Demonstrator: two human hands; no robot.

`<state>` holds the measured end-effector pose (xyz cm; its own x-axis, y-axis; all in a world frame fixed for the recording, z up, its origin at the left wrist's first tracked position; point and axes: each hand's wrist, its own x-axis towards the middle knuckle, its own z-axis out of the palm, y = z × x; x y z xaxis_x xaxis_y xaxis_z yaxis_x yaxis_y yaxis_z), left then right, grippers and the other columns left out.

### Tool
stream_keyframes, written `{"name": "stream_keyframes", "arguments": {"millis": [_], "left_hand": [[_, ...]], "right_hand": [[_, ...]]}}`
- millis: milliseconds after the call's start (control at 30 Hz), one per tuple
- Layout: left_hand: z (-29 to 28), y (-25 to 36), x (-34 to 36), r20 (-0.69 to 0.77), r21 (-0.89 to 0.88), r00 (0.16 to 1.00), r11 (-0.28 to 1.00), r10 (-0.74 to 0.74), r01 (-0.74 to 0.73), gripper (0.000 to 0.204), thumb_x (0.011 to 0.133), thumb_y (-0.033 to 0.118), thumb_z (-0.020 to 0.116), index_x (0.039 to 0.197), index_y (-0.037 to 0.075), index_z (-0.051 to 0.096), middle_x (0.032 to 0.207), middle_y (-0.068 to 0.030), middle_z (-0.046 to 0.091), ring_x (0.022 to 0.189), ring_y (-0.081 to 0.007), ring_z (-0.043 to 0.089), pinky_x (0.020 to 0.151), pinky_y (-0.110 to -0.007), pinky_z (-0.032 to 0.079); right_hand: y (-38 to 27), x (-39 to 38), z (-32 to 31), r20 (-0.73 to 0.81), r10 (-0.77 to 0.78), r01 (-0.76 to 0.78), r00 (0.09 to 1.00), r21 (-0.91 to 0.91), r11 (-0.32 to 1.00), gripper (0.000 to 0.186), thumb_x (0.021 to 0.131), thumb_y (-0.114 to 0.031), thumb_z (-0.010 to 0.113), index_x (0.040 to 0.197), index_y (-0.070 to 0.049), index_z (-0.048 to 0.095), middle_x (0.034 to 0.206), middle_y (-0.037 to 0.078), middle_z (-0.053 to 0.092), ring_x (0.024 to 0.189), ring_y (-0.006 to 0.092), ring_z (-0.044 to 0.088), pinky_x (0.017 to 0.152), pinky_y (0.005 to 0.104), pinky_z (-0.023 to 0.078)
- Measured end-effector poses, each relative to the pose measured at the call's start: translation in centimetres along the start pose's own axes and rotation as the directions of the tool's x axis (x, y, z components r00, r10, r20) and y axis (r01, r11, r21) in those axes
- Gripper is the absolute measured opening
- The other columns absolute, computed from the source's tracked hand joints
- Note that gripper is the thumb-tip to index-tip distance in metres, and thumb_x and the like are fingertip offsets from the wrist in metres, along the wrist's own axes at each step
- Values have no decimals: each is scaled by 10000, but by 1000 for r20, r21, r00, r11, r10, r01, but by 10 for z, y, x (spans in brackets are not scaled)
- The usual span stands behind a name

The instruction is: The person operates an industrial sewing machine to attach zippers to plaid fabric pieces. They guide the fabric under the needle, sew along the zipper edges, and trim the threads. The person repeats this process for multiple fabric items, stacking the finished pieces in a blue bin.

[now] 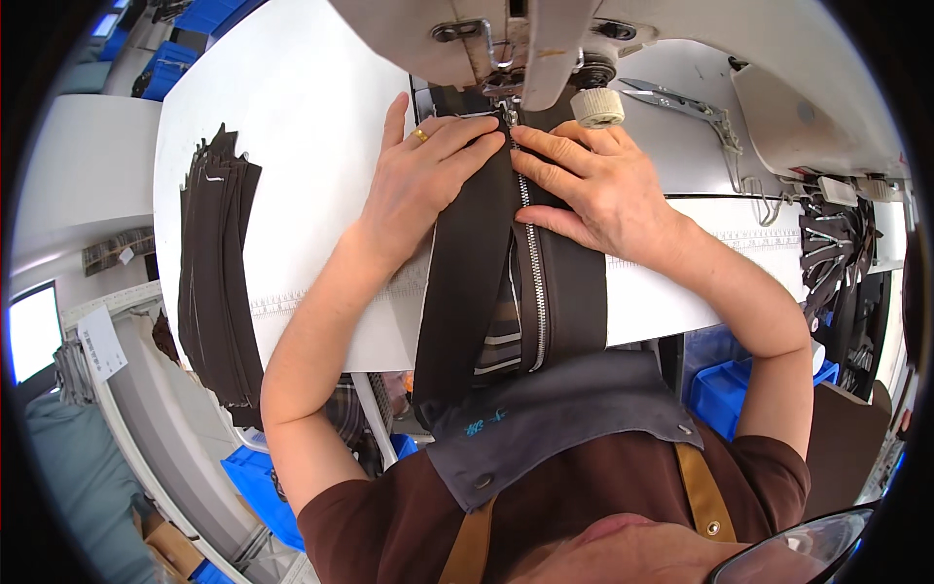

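A long dark brown fabric panel hangs from under the sewing machine's presser foot down to my lap. Along its right part runs a metal zipper. My left hand has its fingertips together on the panel's upper edge, just beside the foot; its thumb is hidden and the little finger sticks up. On the right, my right hand lies on the fabric with fingers spread, their tips against the zipper teeth. Plaid cloth shows through the gap between the panel and the zipper.
At the left of the white table lies a stack of dark fabric strips. Metal thread snips rest beside the machine head. More zippers hang at the right edge. A blue bin stands below the table.
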<state>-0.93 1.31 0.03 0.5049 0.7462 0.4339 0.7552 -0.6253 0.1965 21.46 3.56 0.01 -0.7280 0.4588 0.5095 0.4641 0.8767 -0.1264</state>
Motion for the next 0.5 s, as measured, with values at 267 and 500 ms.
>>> {"name": "stream_keyframes", "arguments": {"millis": [267,500], "left_hand": [[2,-2,3,-35,6,999,1000,-15,15,341,725,108,621,1062,108,670,1100,2,632,1024,-178,596,1082,-516,258],[1,-1,2,-13,-11,1000,1000,-5,5,384,724,124,646,1108,101,652,1088,-12,631,1024,-185,597,1075,-536,260]], "right_hand": [[1,-1,2,-24,8,-7,1000,36,999,446,710,-381,736,1030,-81,655,1127,27,622,909,190,539,762,320,451],[0,-1,1,-3,14,-14,1000,43,999,430,728,-371,728,1031,-75,651,1136,33,619,930,195,537,789,329,453]]}}
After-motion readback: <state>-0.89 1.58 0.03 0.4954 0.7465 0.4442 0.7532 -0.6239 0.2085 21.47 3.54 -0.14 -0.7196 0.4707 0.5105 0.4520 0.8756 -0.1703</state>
